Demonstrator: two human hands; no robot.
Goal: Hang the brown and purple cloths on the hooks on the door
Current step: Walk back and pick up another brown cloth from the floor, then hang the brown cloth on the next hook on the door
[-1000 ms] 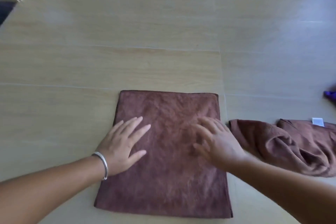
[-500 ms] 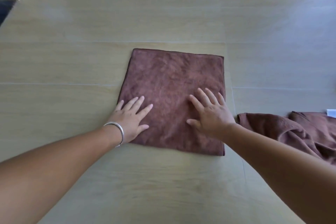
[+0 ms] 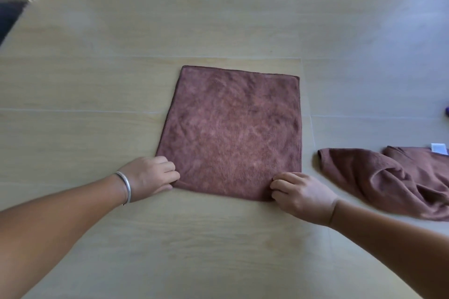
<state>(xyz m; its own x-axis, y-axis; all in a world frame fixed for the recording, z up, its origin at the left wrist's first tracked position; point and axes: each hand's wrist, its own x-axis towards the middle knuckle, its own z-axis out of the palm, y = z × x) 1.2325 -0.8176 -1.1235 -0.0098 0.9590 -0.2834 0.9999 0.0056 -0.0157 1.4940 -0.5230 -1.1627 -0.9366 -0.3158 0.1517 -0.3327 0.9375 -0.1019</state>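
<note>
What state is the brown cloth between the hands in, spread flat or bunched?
Spread flat. The brown cloth lies as a smooth square on the floor, edges straight, left hand and right hand pinching its near corners.

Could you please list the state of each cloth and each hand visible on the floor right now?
flat brown cloth: spread smooth on the floor, both near corners gripped.
crumpled brown cloth: bunched on the floor to the right, white tag showing, untouched.
left hand: fingers curled, pinching the flat cloth's near left corner.
right hand: fingers curled, pinching its near right corner.
</note>
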